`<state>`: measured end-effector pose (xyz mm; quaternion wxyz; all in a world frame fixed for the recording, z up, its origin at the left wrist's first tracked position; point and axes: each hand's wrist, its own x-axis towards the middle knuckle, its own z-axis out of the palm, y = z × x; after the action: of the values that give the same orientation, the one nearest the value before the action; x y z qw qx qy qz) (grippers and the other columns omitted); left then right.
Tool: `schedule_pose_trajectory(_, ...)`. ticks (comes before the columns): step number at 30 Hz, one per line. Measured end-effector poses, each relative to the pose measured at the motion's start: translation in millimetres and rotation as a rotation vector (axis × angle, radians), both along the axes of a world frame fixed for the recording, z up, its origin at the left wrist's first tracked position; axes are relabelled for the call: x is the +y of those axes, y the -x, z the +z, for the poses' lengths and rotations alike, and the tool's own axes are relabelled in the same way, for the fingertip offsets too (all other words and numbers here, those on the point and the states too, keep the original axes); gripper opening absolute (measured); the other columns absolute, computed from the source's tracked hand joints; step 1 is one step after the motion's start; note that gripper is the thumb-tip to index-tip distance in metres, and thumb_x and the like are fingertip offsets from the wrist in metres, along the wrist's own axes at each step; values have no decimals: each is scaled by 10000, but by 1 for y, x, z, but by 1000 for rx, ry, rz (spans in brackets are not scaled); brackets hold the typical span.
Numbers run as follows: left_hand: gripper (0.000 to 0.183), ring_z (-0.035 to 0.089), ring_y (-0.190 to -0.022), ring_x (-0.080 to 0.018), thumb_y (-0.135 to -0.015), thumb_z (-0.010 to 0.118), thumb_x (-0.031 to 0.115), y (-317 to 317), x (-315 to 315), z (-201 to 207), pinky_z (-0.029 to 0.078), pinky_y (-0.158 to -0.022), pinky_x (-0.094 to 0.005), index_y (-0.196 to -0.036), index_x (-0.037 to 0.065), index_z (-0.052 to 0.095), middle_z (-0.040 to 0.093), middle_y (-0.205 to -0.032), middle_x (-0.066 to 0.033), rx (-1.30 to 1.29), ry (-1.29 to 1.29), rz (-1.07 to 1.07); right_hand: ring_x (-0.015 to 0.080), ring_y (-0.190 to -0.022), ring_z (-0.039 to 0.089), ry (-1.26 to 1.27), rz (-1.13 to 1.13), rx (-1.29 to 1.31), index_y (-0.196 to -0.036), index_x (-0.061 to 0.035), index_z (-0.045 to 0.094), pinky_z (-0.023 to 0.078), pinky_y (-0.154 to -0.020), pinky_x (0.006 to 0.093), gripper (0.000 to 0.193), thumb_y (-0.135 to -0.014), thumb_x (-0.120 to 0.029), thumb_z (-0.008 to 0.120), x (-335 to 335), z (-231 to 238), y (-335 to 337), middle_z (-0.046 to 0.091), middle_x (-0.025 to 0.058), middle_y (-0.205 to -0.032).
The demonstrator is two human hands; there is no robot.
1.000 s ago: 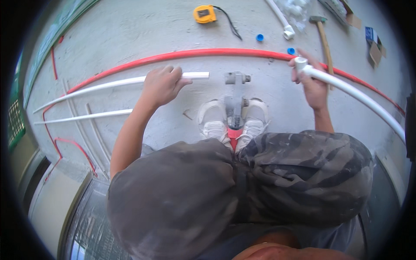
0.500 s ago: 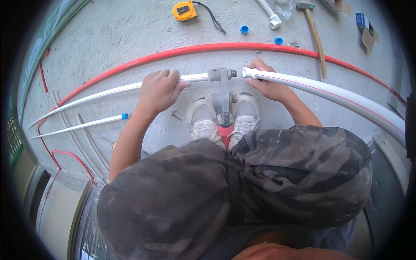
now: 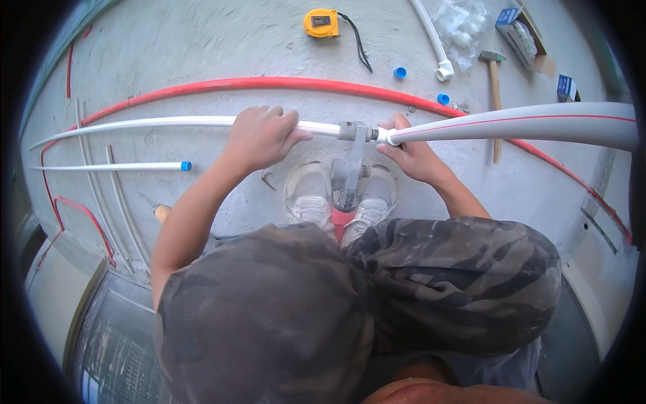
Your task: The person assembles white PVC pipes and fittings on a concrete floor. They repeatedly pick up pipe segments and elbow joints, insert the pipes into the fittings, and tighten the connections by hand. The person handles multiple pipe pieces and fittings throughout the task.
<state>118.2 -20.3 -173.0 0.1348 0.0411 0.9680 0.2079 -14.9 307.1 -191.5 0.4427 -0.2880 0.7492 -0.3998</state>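
Note:
My left hand [image 3: 264, 139] is wrapped from above around a thin white plastic pipe [image 3: 175, 122], whose end sits in the upper grey socket of a pipe fusion welder [image 3: 351, 160]. The welder stands between my shoes, its red base [image 3: 342, 217] low between them. My right hand [image 3: 418, 158] closes round the end of a white pipe with a red stripe [image 3: 511, 124], which sweeps off to the right. A white fitting [image 3: 387, 136] on that end meets the spigot opposite the left pipe. How deep it sits cannot be told.
A long red pipe [image 3: 282, 83] crosses the concrete floor beyond my hands. Farther off lie a yellow tape measure [image 3: 321, 23], blue caps [image 3: 400, 72], a hammer [image 3: 496, 87], an elbowed pipe [image 3: 434, 40] and boxes [image 3: 521, 40]. A blue-capped pipe [image 3: 121, 166] lies left.
The gap between the right pipe's fitting and the welder's spigot has closed. The striped pipe's far part has swung up in the picture. My left hand keeps its grip; the whole view has shifted.

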Motion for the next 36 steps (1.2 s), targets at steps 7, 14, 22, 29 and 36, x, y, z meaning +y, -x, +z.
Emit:
schedule_pose_trajectory(7, 463, 686, -762, -378, -989, 672, 497, 8, 1, 3, 510, -680, -497, -857, 55, 629, 664, -785, -146, -108, -54, 19, 267, -1074, 616, -12, 60, 7, -1246, -22, 477, 484, -937, 407, 349, -1016, -144, 710, 1, -2, 3, 591, 150, -1138)
schedule_pose_trajectory(14, 429, 710, -727, -392, -966, 691, 471, 11, 3, -2, 538, -648, -516, -837, 61, 687, 699, -761, -167, -80, -84, 37, 204, -1113, 556, -70, 93, -75, -1261, -23, 513, 460, -973, 368, 357, -993, -112, 731, -4, -2, 11, 529, 107, -1159)
schedule_pose_trajectory(22, 407, 676, -725, -388, -926, 745, 429, 13, 11, -5, 504, -667, -510, -793, 61, 630, 659, -728, -141, -109, -125, 95, 207, -1099, 556, -49, 46, -156, -1238, -56, 491, 461, -968, 372, 372, -963, -89, 740, -5, -3, 10, 532, 105, -1162)
schedule_pose_trajectory(29, 401, 669, -725, -376, -935, 735, 429, 15, 13, -3, 502, -665, -494, -811, 66, 617, 655, -746, -126, -142, -94, 74, 200, -1033, 588, -93, -14, -142, -1229, -52, 522, 485, -925, 361, 383, -934, -91, 763, -10, -6, 6, 577, 94, -1096)
schedule_pose_trajectory(36, 381, 684, -777, -379, -946, 721, 421, 19, 6, 2, 515, -698, -502, -840, 67, 628, 658, -779, -128, -140, -134, 27, 237, -871, 646, -531, 79, -166, -1089, -27, 641, 527, -807, 374, 335, -900, -209, 848, -42, 32, 23, 648, 115, -942)
